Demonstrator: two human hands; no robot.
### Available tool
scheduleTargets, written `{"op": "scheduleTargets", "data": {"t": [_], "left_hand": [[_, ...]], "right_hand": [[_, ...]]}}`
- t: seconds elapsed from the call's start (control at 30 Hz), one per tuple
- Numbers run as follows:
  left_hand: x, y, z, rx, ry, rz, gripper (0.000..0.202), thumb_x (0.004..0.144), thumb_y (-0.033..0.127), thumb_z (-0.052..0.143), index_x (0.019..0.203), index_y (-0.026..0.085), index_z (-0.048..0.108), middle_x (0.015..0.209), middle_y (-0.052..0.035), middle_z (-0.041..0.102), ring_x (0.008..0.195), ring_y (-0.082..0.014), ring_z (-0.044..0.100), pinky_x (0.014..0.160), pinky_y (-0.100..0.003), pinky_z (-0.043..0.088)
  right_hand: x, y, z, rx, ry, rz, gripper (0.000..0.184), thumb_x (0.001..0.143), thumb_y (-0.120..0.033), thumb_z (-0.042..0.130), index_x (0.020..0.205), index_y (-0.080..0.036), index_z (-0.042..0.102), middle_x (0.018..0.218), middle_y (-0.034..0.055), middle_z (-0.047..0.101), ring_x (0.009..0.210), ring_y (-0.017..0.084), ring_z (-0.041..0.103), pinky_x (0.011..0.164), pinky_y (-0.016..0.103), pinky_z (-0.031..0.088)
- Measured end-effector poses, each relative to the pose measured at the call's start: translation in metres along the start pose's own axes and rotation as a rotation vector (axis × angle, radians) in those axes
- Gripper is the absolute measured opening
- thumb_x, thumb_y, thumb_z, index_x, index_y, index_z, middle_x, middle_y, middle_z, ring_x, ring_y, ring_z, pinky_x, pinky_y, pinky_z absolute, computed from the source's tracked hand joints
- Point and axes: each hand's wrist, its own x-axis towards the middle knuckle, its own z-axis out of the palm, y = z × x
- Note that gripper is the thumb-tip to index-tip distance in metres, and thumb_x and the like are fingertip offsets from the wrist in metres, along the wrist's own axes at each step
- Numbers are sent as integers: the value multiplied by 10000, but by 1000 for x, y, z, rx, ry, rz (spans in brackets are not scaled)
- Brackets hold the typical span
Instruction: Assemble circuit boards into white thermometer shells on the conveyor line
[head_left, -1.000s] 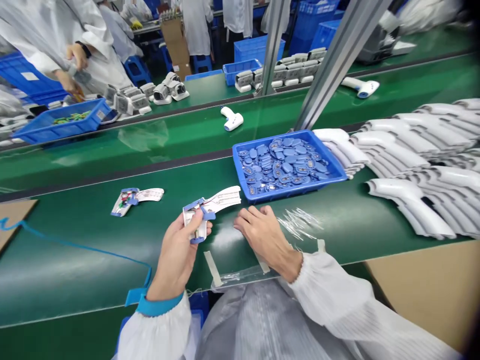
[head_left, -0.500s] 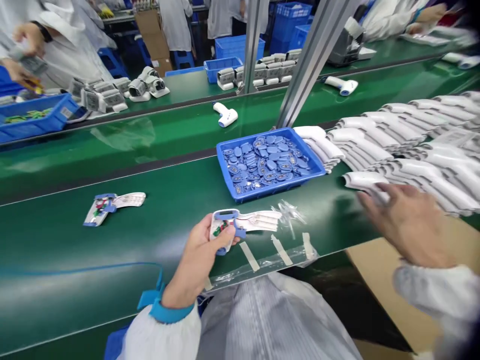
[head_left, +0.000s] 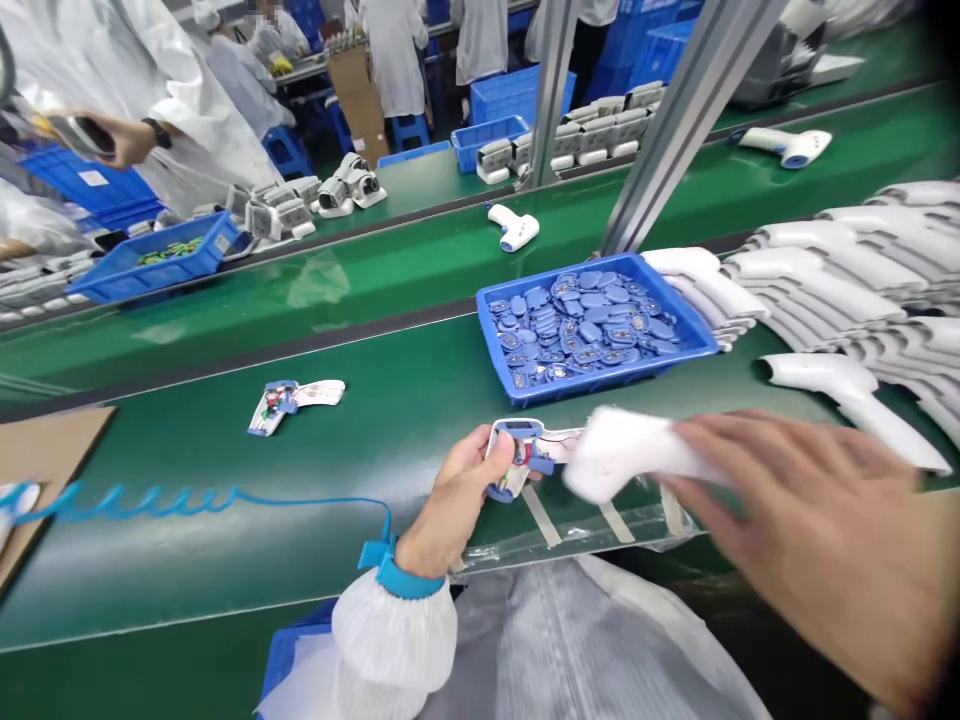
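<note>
Moved in from the white plastic shell stacks, our right hand's grip holds a blurred white pistol-shaped plastic shell above the green table, partly hiding the blue-trimmed white half-shell our left hand's grip pinches interior-up, presumably keeping its wiring visible.

It's a factory assembly floor all around me: a long green workbench runs beneath the left hand, and well beyond it people in white coats stand among blue crates. A blue tray of small blue parts sits ahead of that hand; white casings lie in rows beyond the right hand.
</note>
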Motion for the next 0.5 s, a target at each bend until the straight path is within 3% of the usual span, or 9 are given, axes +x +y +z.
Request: {"op": "scheduleTargets", "data": {"t": [0.03,0.13,0.27,0.37,0.5], "left_hand": [[0,-1,0,0,-5,17,495,922,595,659,1164,165,701,1126,-99,723,1001,-222,672,877,-303,481],[0,-6,0,34,-52,80,530,890,580,706,1216,164,679,1169,-101,706,1049,-229,642,892,-296,478],[1,-10,-2,281,36,129,495,845,531,766,1130,131,699,995,-81,710,854,-198,619,733,-284,461],[0,-10,-5,425,59,158,427,872,511,737,1069,133,707,922,-54,692,801,-179,592,687,-277,442],[-4,-10,-10,408,-83,207,507,806,414,829,1213,178,639,1137,-53,693,1001,-212,628,845,-300,499]], "right_hand": [[8,-19,2,-40,66,-125,220,1016,-382,570,1176,-247,637,1115,95,750,1041,320,670,937,531,377],[30,-60,11,-62,75,-269,167,1021,-240,582,1181,-212,619,1097,64,768,1032,275,687,946,498,363],[42,-72,28,3,-23,-279,344,1022,-408,572,1215,-128,627,1126,143,749,1041,317,680,945,520,398],[41,-66,35,246,-250,-135,410,968,-498,630,1201,-161,645,1008,101,763,887,277,701,814,439,490],[46,-64,29,543,-553,173,256,877,-405,743,1094,-288,675,960,-9,754,784,204,685,658,329,474]]}}
